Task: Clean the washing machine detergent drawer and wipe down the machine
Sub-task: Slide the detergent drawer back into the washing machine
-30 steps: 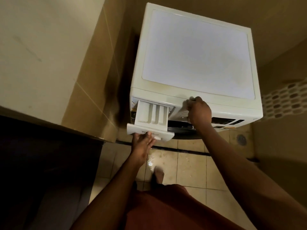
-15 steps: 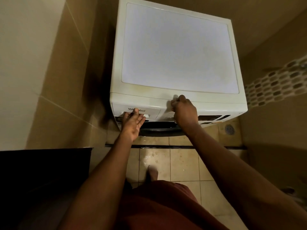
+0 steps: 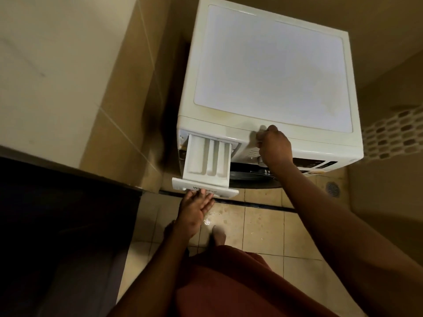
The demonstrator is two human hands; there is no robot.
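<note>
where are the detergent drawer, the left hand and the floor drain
detergent drawer (image 3: 207,156): head view, on the compartments of the pulled-out tray
left hand (image 3: 194,210): head view, on the middle of the hand, just below the drawer front
floor drain (image 3: 333,189): head view, on the centre of the round grate

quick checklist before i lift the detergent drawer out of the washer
1. Detergent drawer pulled out: ok, three compartments exposed.
2. Left hand gripping the drawer: not ok, straight fingers only touch its front panel from below.
3. Right hand steadying the washing machine: ok, it rests on the top front edge.
4. Cloth ready in the right hand: cannot tell, its fingers are curled and hide what they hold, if anything.
5. Floor tiles dry underfoot: not ok, wet patches near the feet.
6. Residue in the compartments: cannot tell.
</note>
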